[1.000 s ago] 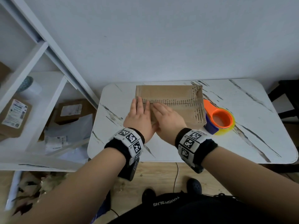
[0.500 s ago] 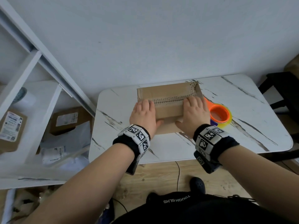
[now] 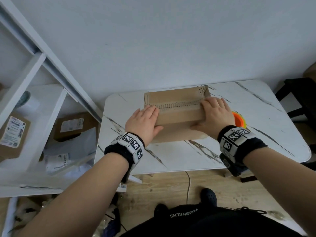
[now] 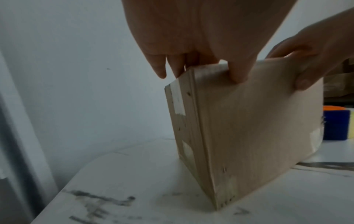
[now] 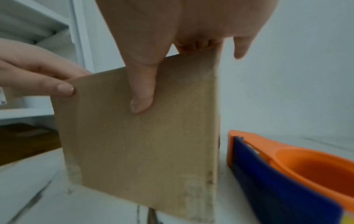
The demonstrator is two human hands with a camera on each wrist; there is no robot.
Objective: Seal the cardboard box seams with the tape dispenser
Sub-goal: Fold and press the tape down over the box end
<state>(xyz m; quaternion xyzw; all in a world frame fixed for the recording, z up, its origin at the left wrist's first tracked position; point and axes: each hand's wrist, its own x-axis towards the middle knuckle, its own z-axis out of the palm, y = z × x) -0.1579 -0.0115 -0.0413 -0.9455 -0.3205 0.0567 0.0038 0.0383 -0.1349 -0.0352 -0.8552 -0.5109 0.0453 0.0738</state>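
Note:
A brown cardboard box [image 3: 177, 117] stands on the white marble table [image 3: 171, 159] with a perforated seam along its top. My left hand [image 3: 153, 119] grips its left end and my right hand [image 3: 205, 115] grips its right end. On both hands the fingers lie over the top and the thumb presses the near face. In the left wrist view the box [image 4: 249, 128] looks tilted, resting on one lower edge. The orange and blue tape dispenser [image 5: 287, 174] lies on the table just right of the box [image 5: 143, 151]. In the head view my right hand mostly hides the dispenser [image 3: 238, 118].
White shelving [image 3: 51, 100] with labelled parcels [image 3: 13, 134] stands to the left of the table. A black chair [image 3: 294, 93] is at the far right. The wall runs directly behind the box. A cable lies on the wooden floor [image 3: 171, 189] below the table's front edge.
Both hands slid apart from the middle of the box top to its two ends and took hold there. The box has tipped up from lying flat.

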